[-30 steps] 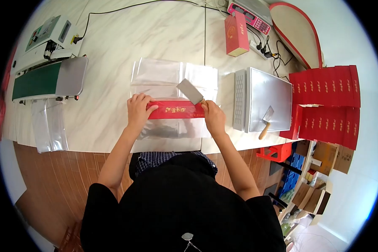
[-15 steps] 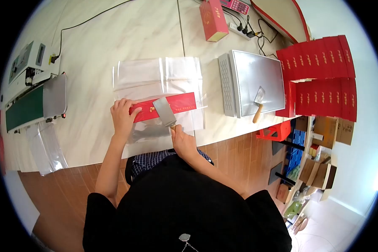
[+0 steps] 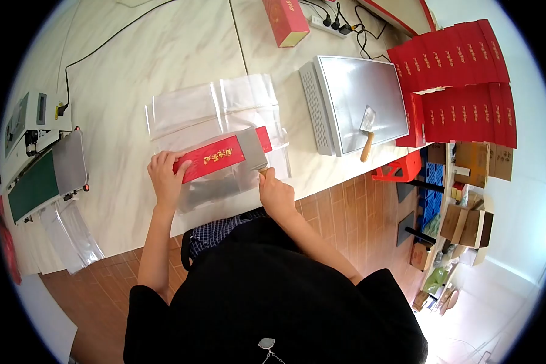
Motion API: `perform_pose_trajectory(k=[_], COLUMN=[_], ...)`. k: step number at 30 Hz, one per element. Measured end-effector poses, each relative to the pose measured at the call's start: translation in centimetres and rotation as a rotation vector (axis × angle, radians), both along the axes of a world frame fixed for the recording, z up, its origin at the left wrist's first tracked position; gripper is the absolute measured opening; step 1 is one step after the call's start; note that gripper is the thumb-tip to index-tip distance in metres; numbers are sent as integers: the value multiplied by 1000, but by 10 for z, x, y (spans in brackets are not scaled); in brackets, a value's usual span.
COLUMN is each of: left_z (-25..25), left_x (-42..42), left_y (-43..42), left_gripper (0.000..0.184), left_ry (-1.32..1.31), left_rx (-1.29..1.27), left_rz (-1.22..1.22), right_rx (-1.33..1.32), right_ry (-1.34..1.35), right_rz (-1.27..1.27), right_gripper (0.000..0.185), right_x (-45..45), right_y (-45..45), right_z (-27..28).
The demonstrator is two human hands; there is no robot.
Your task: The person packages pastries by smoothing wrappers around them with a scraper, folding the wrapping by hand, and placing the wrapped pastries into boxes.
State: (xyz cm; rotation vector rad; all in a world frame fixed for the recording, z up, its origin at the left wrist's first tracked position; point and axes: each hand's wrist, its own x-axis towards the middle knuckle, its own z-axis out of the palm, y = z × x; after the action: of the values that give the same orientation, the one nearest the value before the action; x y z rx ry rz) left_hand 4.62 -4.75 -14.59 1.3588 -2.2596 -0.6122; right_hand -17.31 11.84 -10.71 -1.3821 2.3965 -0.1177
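A long red box with gold lettering lies slantwise on clear plastic sheets on the table. My left hand grips its left end, thumb on the top face and fingers around the edge. In my right hand is the short handle of a scraper, mostly hidden by my fingers. The wide, flat metal blade of this scraper lies across the box near its right end.
To the right stands a metal-topped box-shaped device with a second, wooden-handled scraper on it. Stacked red boxes rise beyond. A machine with a green belt is at left. A power strip and a red box sit at the back.
The scraper blade has slid right along the red box, uncovering the gold lettering. My left hand stays on the left end. The whole view has shifted and turned slightly.
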Motion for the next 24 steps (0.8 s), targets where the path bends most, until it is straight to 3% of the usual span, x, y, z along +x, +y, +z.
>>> perform_pose_trajectory(k=[17,24], left_z=[-9,-12], left_x=[2,56], left_y=[7,14], left_gripper=[21,24], left_ry=[25,21], left_rx=[-57,-107], left_rz=[58,354], right_rx=[76,-152], right_ry=[-21,-129], right_rz=[-84,-61], right_gripper=[29,30], right_x=[-35,-60], right_y=[0,10], right_z=[6,26])
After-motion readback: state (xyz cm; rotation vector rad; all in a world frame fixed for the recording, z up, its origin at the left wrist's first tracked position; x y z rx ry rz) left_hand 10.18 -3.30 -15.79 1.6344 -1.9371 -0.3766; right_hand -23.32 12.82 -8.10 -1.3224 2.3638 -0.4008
